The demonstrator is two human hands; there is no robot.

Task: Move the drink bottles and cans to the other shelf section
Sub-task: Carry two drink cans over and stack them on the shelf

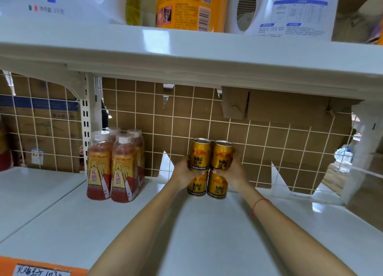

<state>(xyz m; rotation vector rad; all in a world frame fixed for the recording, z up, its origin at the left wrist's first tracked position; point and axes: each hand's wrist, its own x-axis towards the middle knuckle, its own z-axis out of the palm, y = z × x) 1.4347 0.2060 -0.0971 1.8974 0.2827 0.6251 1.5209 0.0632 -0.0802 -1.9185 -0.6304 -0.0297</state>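
Note:
Two gold Red Bull cans stand side by side on the white shelf [207, 224]: a lower left can [197, 185] and a lower right can [218, 187]. On top of them sit two more. My left hand [183, 169] grips the upper left can [200, 154]. My right hand [233, 170] grips the upper right can [222, 155]. Several orange-labelled drink bottles [116, 167] with white caps stand in a cluster at the left of this shelf section, near the upright post.
A white wire grid [259, 134] backed by brown cardboard closes the rear. The upper shelf [186, 53] hangs low overhead, carrying large jugs and an orange container. Another shelf section [31, 188] lies left of the slotted post [85, 118]. An orange price strip runs along the front edge.

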